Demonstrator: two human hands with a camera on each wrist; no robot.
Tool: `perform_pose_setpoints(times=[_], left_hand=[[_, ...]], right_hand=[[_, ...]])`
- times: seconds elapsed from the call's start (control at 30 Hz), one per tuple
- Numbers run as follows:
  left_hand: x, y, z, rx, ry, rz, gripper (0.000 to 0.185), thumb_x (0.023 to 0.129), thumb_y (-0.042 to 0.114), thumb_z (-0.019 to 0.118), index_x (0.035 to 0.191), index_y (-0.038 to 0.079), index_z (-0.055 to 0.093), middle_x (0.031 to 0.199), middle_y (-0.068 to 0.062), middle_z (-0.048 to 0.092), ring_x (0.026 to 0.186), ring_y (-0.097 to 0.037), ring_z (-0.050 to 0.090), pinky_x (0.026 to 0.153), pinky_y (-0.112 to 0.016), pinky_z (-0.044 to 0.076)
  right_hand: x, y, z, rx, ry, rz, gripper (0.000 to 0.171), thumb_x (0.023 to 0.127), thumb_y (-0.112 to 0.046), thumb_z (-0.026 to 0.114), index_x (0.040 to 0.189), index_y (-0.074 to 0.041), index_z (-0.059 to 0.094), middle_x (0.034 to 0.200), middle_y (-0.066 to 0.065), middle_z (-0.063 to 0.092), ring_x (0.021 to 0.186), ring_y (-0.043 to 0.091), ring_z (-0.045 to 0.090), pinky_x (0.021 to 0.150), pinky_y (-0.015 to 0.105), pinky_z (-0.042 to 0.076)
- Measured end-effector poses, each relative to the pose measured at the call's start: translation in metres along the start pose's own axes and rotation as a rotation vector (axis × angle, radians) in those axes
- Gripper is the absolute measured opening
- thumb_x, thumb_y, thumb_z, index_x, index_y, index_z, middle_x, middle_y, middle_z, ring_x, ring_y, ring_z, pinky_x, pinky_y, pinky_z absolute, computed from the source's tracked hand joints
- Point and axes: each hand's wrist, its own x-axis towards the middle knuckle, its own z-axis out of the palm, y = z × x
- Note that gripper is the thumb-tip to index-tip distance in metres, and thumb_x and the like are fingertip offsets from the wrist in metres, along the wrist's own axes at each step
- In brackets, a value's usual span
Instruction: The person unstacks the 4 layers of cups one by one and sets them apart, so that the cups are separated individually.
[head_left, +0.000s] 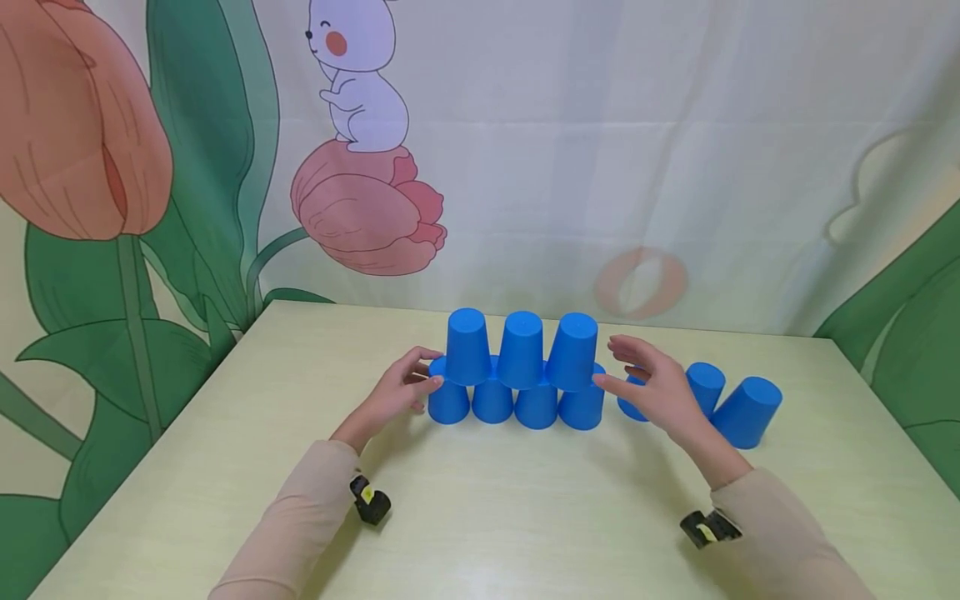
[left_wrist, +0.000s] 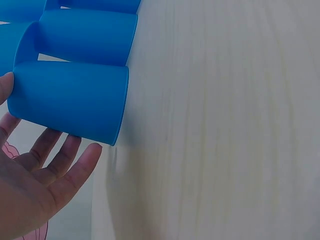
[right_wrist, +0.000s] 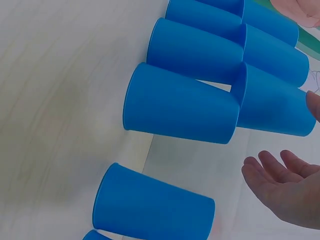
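Blue cups stand upside down in a pyramid on the pale table [head_left: 480, 517]: a bottom row [head_left: 536, 407] of several cups and a second row [head_left: 520, 350] of three. My left hand [head_left: 405, 390] is at the left end, fingers relaxed beside the end bottom cup [left_wrist: 70, 102] and holding nothing. At the right end my right hand [head_left: 648, 392] hovers with straight fingers, a small gap from the end bottom cup [right_wrist: 180, 107]. Its palm [right_wrist: 280, 185] is empty.
Three loose blue cups stand upside down to the right: one [head_left: 633, 400] partly hidden behind my right hand, one [head_left: 705, 387] beside it, one [head_left: 747, 411] tilted farthest right. A curtain with painted tulips [head_left: 367, 208] hangs behind the table's far edge.
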Motion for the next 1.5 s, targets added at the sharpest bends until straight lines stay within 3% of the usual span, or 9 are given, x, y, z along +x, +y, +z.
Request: perform_pose_setpoints(times=[0.83,1.1,1.3,1.5], left_hand=[[-0.001,-0.001,-0.002,-0.023,-0.013,-0.006,0.041,0.091,0.024,0.055,0.129,0.015,0.043,0.122,-0.016,0.049,0.11,-0.034,0.049,0.077,-0.044,0.05],[0.0,-0.001,-0.001,-0.027,-0.019,-0.025,0.042,0.091,0.023,0.055,0.131,0.015,0.042,0.124,-0.016,0.048,0.11,-0.033,0.048,0.079,-0.046,0.049],[-0.006,0.011,-0.001,-0.031,-0.026,-0.034,0.042,0.092,0.018,0.053,0.131,0.011,0.041,0.125,-0.02,0.047,0.111,-0.036,0.047,0.082,-0.049,0.047],[-0.004,0.005,-0.001,-0.011,-0.021,-0.003,0.041,0.092,0.023,0.054,0.13,0.012,0.042,0.123,-0.019,0.048,0.11,-0.036,0.048,0.078,-0.046,0.049]], right_hand=[[0.026,-0.014,0.034,0.061,0.009,0.024,0.071,0.082,-0.04,0.065,0.136,-0.005,0.035,0.13,0.02,0.047,0.119,0.036,0.045,0.094,0.051,0.038],[0.026,-0.016,0.033,0.085,0.03,0.019,0.068,0.083,-0.037,0.065,0.135,-0.004,0.036,0.129,0.02,0.048,0.119,0.036,0.045,0.096,0.049,0.037],[0.02,-0.017,0.029,0.087,0.036,0.028,0.069,0.083,-0.038,0.064,0.135,-0.004,0.036,0.129,0.02,0.048,0.119,0.036,0.045,0.097,0.049,0.036],[0.015,-0.014,0.024,0.098,0.04,0.039,0.073,0.082,-0.042,0.065,0.137,-0.004,0.034,0.13,0.02,0.047,0.119,0.036,0.044,0.096,0.049,0.037]])
